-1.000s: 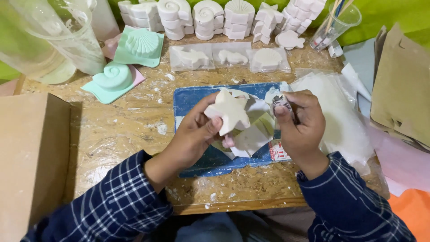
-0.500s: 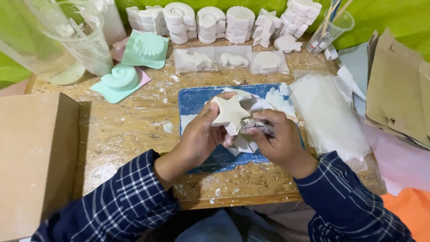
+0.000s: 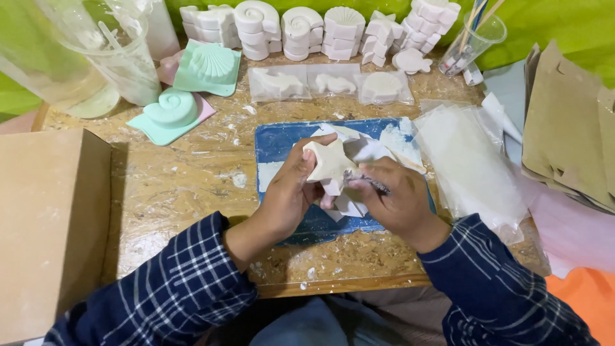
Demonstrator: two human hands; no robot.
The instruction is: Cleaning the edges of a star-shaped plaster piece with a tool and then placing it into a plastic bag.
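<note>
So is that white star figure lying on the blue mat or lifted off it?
Lifted off: the left hand holds the star figure above the blue mat.

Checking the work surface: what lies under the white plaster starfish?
Under the white plaster starfish lie white sheets on a blue mat; hands hide the middle.

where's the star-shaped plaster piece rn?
Head view, centre: the white star cast is held in the left hand above the blue mat, touching the right hand.
</note>
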